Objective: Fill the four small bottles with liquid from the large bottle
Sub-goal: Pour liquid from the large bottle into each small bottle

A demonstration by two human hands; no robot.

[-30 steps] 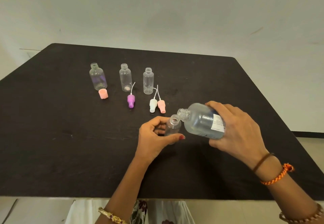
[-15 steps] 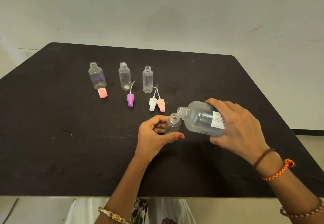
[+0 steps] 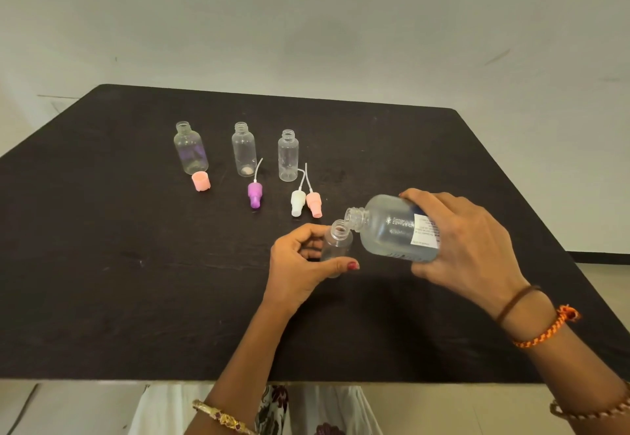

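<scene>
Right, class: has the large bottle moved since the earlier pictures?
No. The large bottle, gripped by the right hand, keeps its mouth just right of and nearer than the peach spray cap, as before.

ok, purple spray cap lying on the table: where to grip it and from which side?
Pinch the purple spray cap across its wide collar, coming straight down from above. It lies flat on the table, nozzle toward the person and thin dip tube trailing away toward the middle small bottle. The collar is the broadest rigid part; the tube looks too flimsy to hold.
</scene>
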